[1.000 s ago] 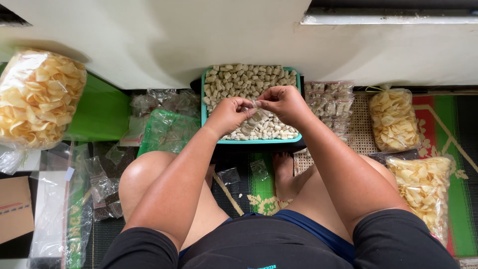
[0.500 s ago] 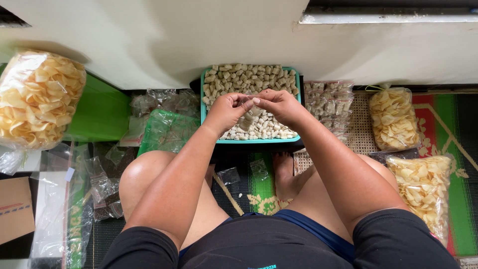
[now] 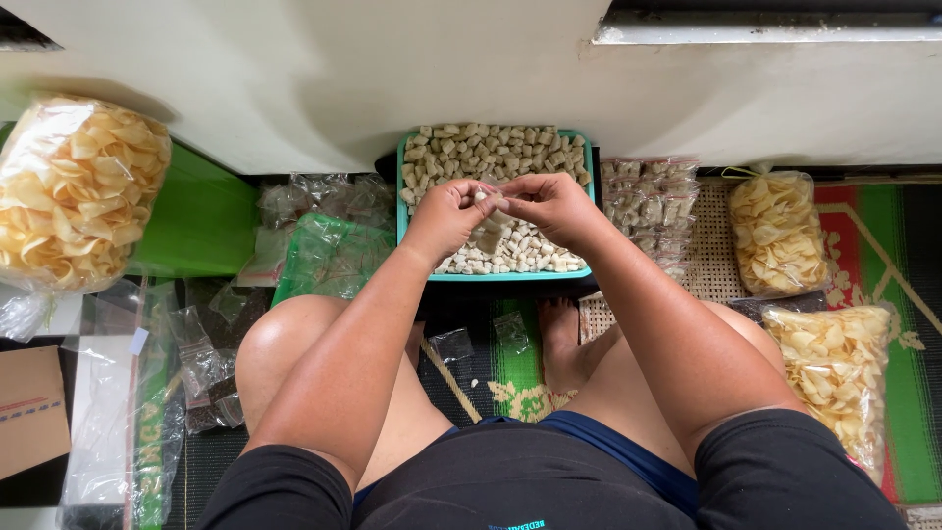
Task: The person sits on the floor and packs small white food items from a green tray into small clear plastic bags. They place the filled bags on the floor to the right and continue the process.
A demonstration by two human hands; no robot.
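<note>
While both hands meet over the teal tray (image 3: 586, 206), keep them low so anything that slips falls back in. Your left hand (image 3: 446, 214) and right hand (image 3: 549, 204) pinch a small clear plastic bag (image 3: 488, 236) between them; the fingers of both are closed on its top edge, with a pale snack piece (image 3: 481, 196) nipped at the left fingertips. The bag hangs just above the heap of pale cube snacks (image 3: 491, 152), at 12 o'clock from your knees.

Tips, as a judgement:
- Hold the bag mouth wide with the right fingers and feed with the left.
- Keep the bag upright; tilted, it could spill.
- Don't squeeze hard: the pieces look brittle.

Around you: filled small packets (image 3: 650, 211) at 1 o'clock, just beside the tray; two bags of yellow chips (image 3: 777, 231) at 2 to 3 o'clock; a big bag of chips (image 3: 78, 186) at 10 o'clock; a green-tinted plastic bag (image 3: 329, 257) at 11 o'clock touching the tray's left side; loose empty sachets (image 3: 201, 358) at 9 o'clock on the woven floor mat (image 3: 515, 378).
</note>
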